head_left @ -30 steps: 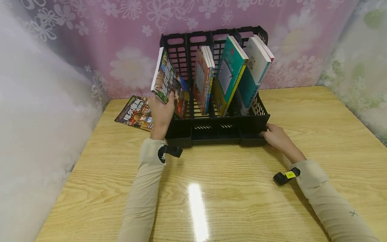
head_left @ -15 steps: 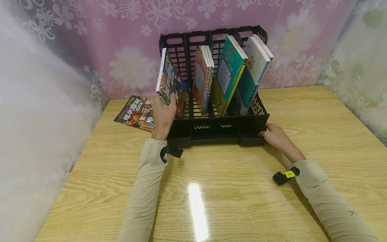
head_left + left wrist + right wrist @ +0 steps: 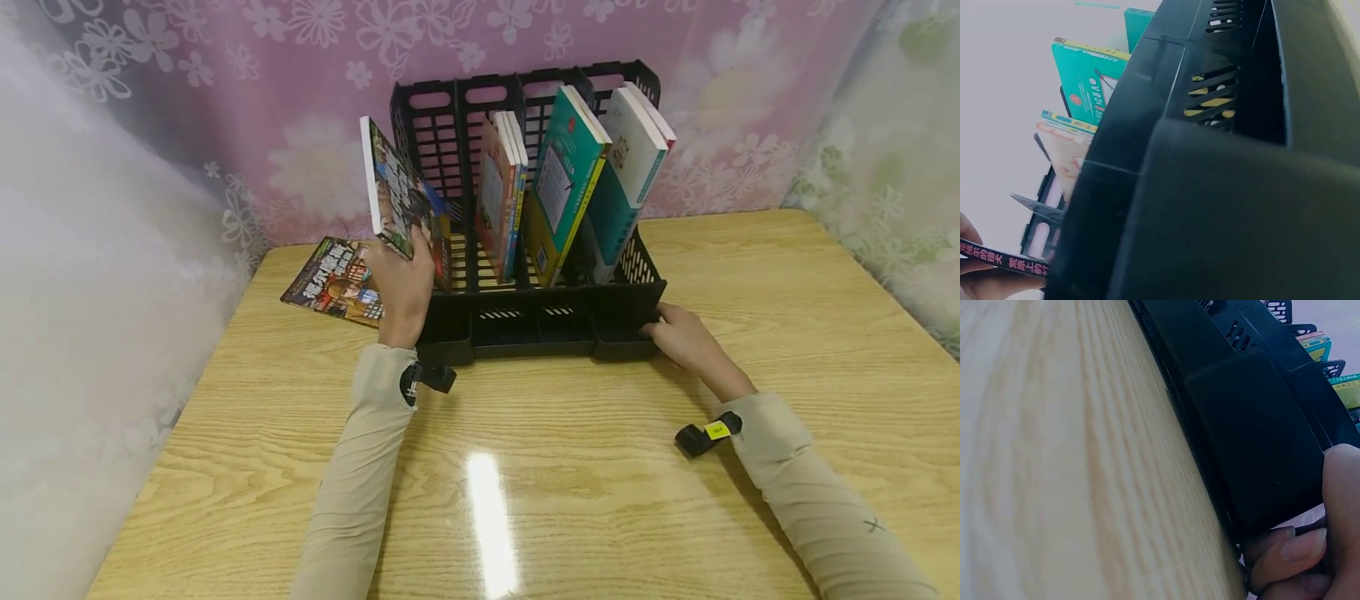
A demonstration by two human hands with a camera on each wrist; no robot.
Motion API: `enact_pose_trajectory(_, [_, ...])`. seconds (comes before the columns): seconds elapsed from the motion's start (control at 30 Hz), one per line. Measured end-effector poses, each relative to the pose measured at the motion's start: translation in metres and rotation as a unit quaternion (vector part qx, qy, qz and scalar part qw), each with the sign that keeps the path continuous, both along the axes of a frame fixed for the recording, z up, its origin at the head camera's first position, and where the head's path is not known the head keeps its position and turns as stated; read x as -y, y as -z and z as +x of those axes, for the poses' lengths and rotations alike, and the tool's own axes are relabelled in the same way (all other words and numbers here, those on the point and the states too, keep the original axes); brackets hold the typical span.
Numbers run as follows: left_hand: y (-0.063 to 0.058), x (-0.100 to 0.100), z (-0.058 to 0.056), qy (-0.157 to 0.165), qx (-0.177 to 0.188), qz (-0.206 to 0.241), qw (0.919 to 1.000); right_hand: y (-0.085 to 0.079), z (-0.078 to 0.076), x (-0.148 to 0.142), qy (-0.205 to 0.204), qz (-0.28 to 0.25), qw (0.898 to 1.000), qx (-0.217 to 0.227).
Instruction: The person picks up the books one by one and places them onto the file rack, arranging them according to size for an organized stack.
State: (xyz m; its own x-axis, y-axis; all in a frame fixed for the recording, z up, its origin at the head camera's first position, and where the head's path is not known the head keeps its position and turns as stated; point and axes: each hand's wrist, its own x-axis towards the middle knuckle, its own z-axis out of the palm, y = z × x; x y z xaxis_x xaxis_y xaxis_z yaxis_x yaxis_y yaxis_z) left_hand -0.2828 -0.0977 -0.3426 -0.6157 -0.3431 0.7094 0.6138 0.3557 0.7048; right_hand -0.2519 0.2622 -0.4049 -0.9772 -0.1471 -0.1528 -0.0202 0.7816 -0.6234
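My left hand (image 3: 402,287) holds a comic book with a dark, colourful cover (image 3: 392,193) by its near edge, thumb on the cover. The book stands tilted at the left end of a black book rack (image 3: 528,346); its lower part is partly behind my hand. In the left wrist view the book's dark spine with pink lettering (image 3: 1007,259) lies between my thumb and fingers. My right hand (image 3: 684,337) grips the rack's front right corner; in the right wrist view the thumb (image 3: 1342,481) is on top and the curled fingers (image 3: 1288,562) are lower.
Other compartments hold thin orange and blue books (image 3: 502,196), a green and yellow book (image 3: 568,183) and white and teal books (image 3: 626,179). Another comic (image 3: 333,279) lies flat on the wooden table (image 3: 585,467), left of the rack. A flowered curtain (image 3: 315,167) hangs behind.
The comic in my left hand first shifts slightly right and becomes steeper, then swings back left. My right hand stays on the rack's corner.
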Motion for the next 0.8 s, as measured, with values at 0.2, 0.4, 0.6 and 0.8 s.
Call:
enact_pose_trajectory(0.2, [0.0,0.003,0.0,-0.001,0.018,-0.033,0.9993,0.003,-0.002,-0.002,-0.001,-0.005,1.0,-0.004])
enact_pose_trajectory(0.4, [0.009,-0.002,-0.001,0.028,0.101,-0.083,0.991,0.004,0.001,-0.003,0.004,-0.011,1.0,0.006])
enact_pose_trajectory(0.6, [0.014,-0.007,-0.005,0.036,0.172,-0.129,0.976,0.003,0.0,-0.001,0.002,-0.01,1.0,-0.001])
enact_pose_trajectory(0.8, [0.01,-0.008,-0.005,0.062,0.233,-0.196,0.9505,0.002,-0.001,-0.002,0.003,-0.016,1.0,0.003])
